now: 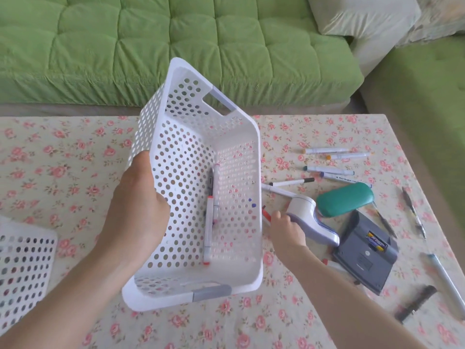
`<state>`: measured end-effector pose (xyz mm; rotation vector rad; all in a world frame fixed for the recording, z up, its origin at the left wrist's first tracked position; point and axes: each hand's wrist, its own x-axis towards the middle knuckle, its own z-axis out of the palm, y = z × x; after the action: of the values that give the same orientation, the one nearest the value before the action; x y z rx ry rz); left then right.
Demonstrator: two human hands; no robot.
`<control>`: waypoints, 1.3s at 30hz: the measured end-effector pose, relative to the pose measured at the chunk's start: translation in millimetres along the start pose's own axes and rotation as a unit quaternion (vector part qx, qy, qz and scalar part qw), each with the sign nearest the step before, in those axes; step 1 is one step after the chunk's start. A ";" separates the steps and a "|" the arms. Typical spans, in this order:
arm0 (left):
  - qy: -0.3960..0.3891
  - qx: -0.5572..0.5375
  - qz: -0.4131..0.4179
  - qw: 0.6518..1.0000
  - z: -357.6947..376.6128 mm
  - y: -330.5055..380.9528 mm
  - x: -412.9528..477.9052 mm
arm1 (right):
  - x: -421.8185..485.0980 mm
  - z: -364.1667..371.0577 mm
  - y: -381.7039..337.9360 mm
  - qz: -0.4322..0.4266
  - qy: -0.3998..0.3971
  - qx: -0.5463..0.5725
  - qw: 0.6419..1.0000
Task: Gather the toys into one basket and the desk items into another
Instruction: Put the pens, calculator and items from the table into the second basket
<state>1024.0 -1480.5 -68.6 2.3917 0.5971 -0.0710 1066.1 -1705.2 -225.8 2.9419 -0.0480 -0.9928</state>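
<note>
A white perforated basket [234,147] is tilted up above the table, and my left hand [138,197] grips its left wall. Two or three markers [210,230] lie along its bottom. To the basket's right, my right hand [284,230] grips a white and lilac handheld device [312,222] just above the table, with a red-tipped pen [266,214] beside my fingers. Several markers [329,170] lie loose on the flowered tablecloth further right. A green case [344,200] and a dark grey calculator [364,250] with its battery bay showing lie next to the device.
A second white perforated basket [22,270] sits at the left edge. Pens [414,212], a long light blue pen [445,278] and a dark comb [415,303] lie at the table's right side. A green sofa [176,46] stands behind the table.
</note>
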 end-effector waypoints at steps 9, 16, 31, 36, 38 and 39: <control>0.012 0.009 -0.011 1.000 -0.6 -7.1 4.5 | 9.8 8.9 1.9 0.034 -0.006 0.055 0.998; 0.001 0.019 -0.015 1.000 -3.1 -8.7 3.8 | 5.6 15.5 3.0 0.056 -0.031 0.109 0.992; -0.028 -0.053 -0.001 0.998 -5.2 -5.1 -14.1 | -45.2 -85.1 -8.9 0.039 0.007 0.436 0.899; -0.019 -0.089 -0.011 0.996 2.5 14.5 -24.0 | -64.3 -88.8 -31.0 -0.040 -0.065 0.499 0.863; -0.014 -0.098 -0.018 0.995 6.0 21.2 -24.0 | -61.9 -91.7 -20.9 -0.052 -0.014 0.489 0.871; -0.012 -0.099 -0.019 0.995 8.4 24.5 -24.2 | -58.7 -92.8 -10.4 -0.059 0.037 0.476 0.877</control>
<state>1014.0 -1511.9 -55.8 2.1847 0.6099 -0.0540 1075.9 -1690.1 -117.0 3.9007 -0.5016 -1.0936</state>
